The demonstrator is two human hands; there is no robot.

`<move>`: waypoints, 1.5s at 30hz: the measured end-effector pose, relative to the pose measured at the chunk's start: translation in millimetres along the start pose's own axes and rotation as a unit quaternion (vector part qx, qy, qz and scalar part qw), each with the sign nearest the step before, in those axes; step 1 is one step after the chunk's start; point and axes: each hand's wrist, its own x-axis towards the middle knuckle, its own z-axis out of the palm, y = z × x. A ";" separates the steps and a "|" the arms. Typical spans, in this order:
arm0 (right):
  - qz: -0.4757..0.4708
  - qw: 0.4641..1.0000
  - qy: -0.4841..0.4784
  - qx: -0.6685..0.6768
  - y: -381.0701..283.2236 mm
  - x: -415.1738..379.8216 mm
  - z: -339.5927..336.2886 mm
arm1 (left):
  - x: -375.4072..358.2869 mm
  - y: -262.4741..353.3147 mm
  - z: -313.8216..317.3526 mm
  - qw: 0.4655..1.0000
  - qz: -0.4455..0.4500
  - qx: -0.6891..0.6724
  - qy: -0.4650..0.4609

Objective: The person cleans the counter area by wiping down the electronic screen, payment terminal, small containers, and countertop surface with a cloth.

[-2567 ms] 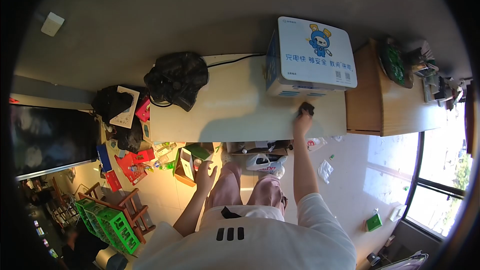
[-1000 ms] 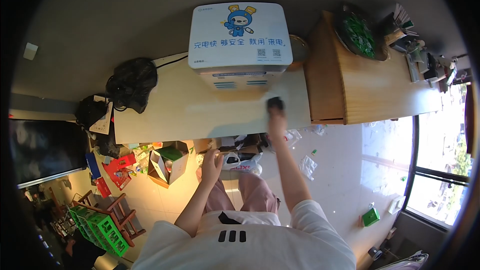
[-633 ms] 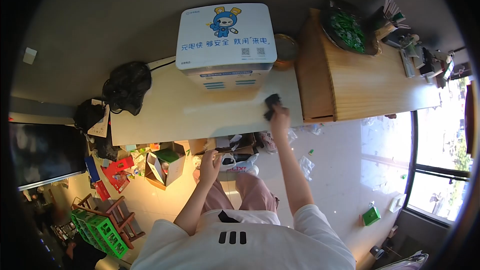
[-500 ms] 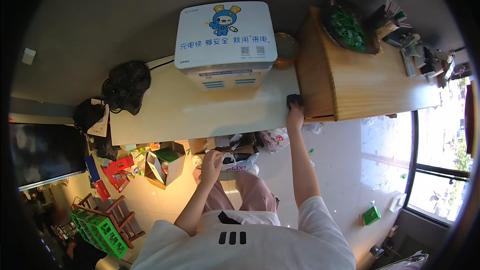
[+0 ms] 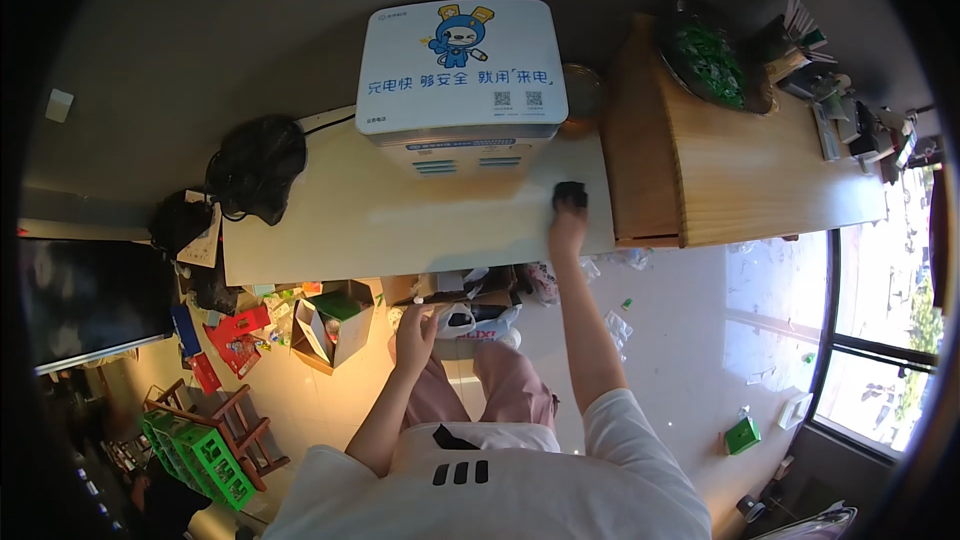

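My right hand (image 5: pixel 568 227) is closed on a small black cloth (image 5: pixel 570 195), pressed to the white tabletop (image 5: pixel 420 230) near its right end. The cloth's exact shape is partly covered by my fingers. Behind it stands a white charging box (image 5: pixel 460 70) with a blue cartoon figure and blue lettering on top. My left hand (image 5: pixel 413 335) hangs in front of the table's near edge, fingers loosely bent and apart, with nothing plainly in them. Below and beyond that hand lie a white plastic bag (image 5: pixel 485 325) and an opened carton.
A wooden cabinet (image 5: pixel 760 165) adjoins the table on the right, bearing a bowl of green packets (image 5: pixel 710 65). A black bag (image 5: pixel 257 170) sits at the table's left end. On the floor are a box (image 5: pixel 345 325), a green crate (image 5: pixel 195 460) and a fallen wooden stool (image 5: pixel 250 435).
My right hand has slid the black cloth left across the tabletop, away from the wooden cabinet. My left hand has shifted slightly left and its fingers look looser.
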 end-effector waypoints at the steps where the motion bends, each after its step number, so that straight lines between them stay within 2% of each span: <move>1: -0.051 0.998 -0.036 0.004 -32.3 -11.5 10.3 | -2.1 -1.8 0.5 1.000 -0.003 0.000 0.012; 2: -0.101 0.992 -0.072 0.007 -60.7 -27.7 17.1 | -5.4 -2.8 2.0 1.000 -0.004 -0.002 0.010; 4: -0.157 0.983 -0.081 0.041 -89.8 -51.3 16.6 | -3.4 -4.8 1.0 1.000 0.001 -0.004 0.000; 6: -0.154 0.980 -0.092 0.083 -65.9 -49.2 5.6 | -0.9 -4.6 2.0 1.000 0.009 -0.006 0.000; 8: -0.097 0.992 -0.081 0.004 -13.2 -39.9 -8.0 | -0.2 -5.2 2.0 0.999 0.040 0.005 0.010; 10: -0.011 0.999 0.012 0.038 40.2 -25.1 -24.4 | -0.2 -4.2 -1.1 0.999 0.035 0.000 0.007; 11: 0.035 0.997 0.033 0.066 45.8 -19.2 -37.5 | -1.7 -4.0 -2.7 1.000 0.028 -0.005 0.004; 12: 0.031 0.996 0.070 0.042 41.8 -18.9 -32.6 | -3.5 -4.0 -3.7 1.000 0.024 -0.005 0.008; 14: 0.059 0.995 0.073 0.043 2.0 -27.4 -7.4 | -11.1 -4.5 -7.6 1.000 0.007 -0.017 0.007; 15: 0.036 0.999 -0.014 0.015 -32.7 -36.0 4.3 | -15.9 -13.2 -5.1 0.999 -0.003 -0.033 0.004; 16: -0.047 0.998 -0.026 -0.035 -67.7 -50.9 29.8 | -18.8 -18.3 -5.0 0.999 -0.009 -0.033 0.008; 17: -0.110 0.994 -0.015 -0.007 -106.0 -66.6 52.5 | -21.5 -22.1 -5.5 0.999 -0.016 -0.046 0.006; 18: -0.078 0.991 -0.069 0.084 -156.2 -79.0 39.1 | -25.0 -24.8 -7.2 0.998 -0.024 -0.060 0.002; 19: -0.100 0.984 -0.093 0.115 -190.9 -91.1 31.1 | -25.4 -26.7 -10.3 0.998 -0.032 -0.062 -0.002; 21: -0.127 0.973 -0.118 0.150 -218.5 -99.6 26.4 | -20.5 -30.4 -20.2 0.998 -0.031 -0.054 0.007; 22: -0.123 0.969 -0.131 0.168 -212.5 -99.3 22.4 | -21.6 -31.6 -25.1 0.998 -0.026 -0.050 0.008; 23: -0.119 0.965 -0.141 0.185 -203.8 -94.0 17.3 | -20.7 -35.5 -30.2 0.996 -0.059 -0.069 -0.001; 24: -0.110 0.964 -0.096 0.222 -183.2 -93.4 6.0 | -19.4 -40.2 -35.4 0.996 -0.061 -0.070 0.003; 26: -0.090 0.973 0.011 0.210 -146.4 -86.6 -27.3 | -16.3 -49.7 -47.0 0.995 -0.031 -0.091 0.018; 28: -0.031 0.981 0.072 0.178 -115.0 -78.5 -42.2 | -12.6 -56.2 -63.7 0.996 -0.030 -0.082 0.017; 30: 0.003 0.988 0.088 0.129 -98.1 -72.9 -40.6 | -13.0 -64.9 -79.9 0.996 -0.051 -0.075 0.015; 32: 0.016 0.997 0.043 0.067 -103.1 -82.2 -12.0 | -11.7 -75.7 -97.9 0.998 -0.026 -0.041 0.025; 34: -0.003 0.996 0.049 0.069 -139.0 -98.0 8.9 | -11.3 -90.2 -116.1 0.999 -0.016 -0.029 0.024; 35: -0.005 0.993 0.024 0.119 -168.1 -107.6 21.2 | -10.6 -94.3 -127.5 0.999 -0.017 -0.028 0.025; 38: -0.070 0.978 -0.012 0.196 -280.6 -142.0 51.5 | -11.5 -107.8 -160.4 0.997 -0.063 -0.046 0.014; 40: -0.081 0.953 -0.060 0.286 -353.4 -157.7 78.7 | -14.9 -128.2 -178.5 0.999 -0.025 -0.029 0.037; 42: -0.120 0.941 -0.114 0.296 -409.3 -163.2 84.0 | -16.3 -138.7 -197.3 0.998 -0.045 -0.007 0.045; 43: -0.121 0.941 -0.114 0.296 -418.0 -162.7 87.6 | -15.5 -145.9 -206.0 0.998 -0.048 -0.007 0.050; 45: -0.033 0.911 -0.133 0.389 -426.0 -164.1 91.2 | -16.0 -159.1 -221.6 0.997 -0.061 -0.013 0.041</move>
